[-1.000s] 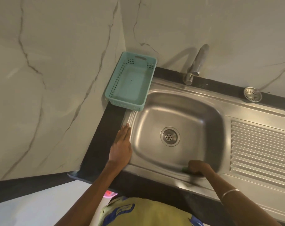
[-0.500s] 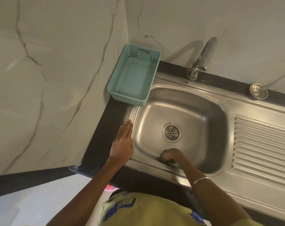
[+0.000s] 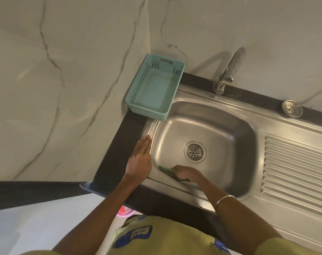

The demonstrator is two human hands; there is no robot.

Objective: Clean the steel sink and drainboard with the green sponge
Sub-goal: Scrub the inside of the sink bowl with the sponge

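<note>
Green sponge (image 3: 166, 169) lies on the steel sink's (image 3: 220, 115) near-left wall, right hand (image 3: 186, 174) grip curled over it; left hand (image 3: 140, 159) flat on the rim. Teal basket (image 3: 152, 89) overhangs the far-left corner; drainboard (image 3: 294, 166) lies right.

- left hand (image 3: 140, 161) lies flat on the sink's (image 3: 228, 115) left rim, the right hand (image 3: 188, 175) down in the bowl just beside it
- sponge (image 3: 166, 169) under the right hand, poking out toward the left one
- drain (image 3: 194, 152) just beyond the right hand
- basket (image 3: 155, 88) on the desk (image 3: 119, 153) beyond the left hand
- tap (image 3: 228, 70) and strainer (image 3: 292, 108) further back, drainboard (image 3: 296, 168) off right
</note>
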